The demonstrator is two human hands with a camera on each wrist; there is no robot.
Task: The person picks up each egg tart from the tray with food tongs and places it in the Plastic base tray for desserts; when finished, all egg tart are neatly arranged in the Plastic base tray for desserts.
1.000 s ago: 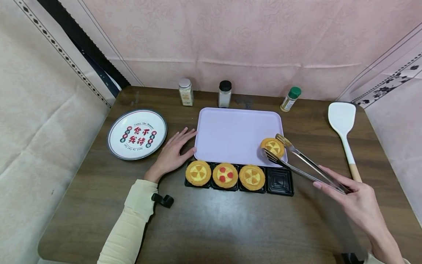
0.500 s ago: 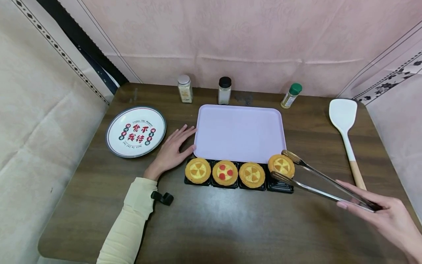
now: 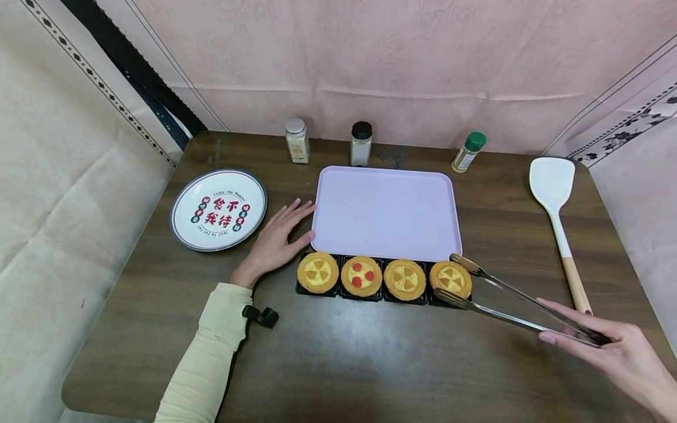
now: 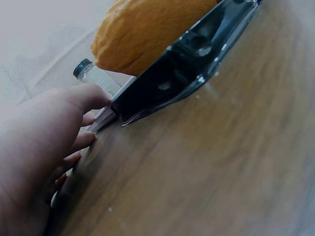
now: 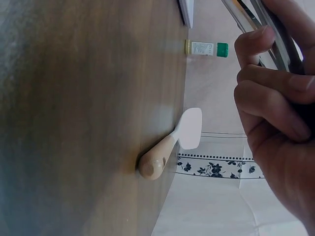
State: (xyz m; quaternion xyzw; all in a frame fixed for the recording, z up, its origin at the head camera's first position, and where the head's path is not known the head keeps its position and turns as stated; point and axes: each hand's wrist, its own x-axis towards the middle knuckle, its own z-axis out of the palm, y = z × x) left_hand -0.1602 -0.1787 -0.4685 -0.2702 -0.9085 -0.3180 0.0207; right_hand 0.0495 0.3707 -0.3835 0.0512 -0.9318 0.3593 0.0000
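My right hand (image 3: 613, 346) grips metal tongs (image 3: 529, 314) near their hinged end. The tongs' two tips stand on either side of an egg tart (image 3: 451, 279) in the rightmost compartment of a black plastic tray (image 3: 338, 294). Two plain tarts and one with red dots (image 3: 361, 277) fill the other compartments. My left hand (image 3: 280, 238) lies with fingers spread, its fingertips at the left edge of a lilac tray (image 3: 388, 212). In the left wrist view, the left thumb touches the corner where the lilac and black trays meet, below a tart (image 4: 142, 39).
A round plate with red lettering (image 3: 218, 235) lies left of the left hand. Three seasoning jars, one green-capped (image 3: 468, 153), stand along the back. On the right lies a white spatula (image 3: 551, 182) with a wooden handle.
The right hand has moved the tart with the tongs from the lilac tray's lower right corner down into the rightmost black compartment. The tongs' tips now stand wider around it. The left hand stays put.
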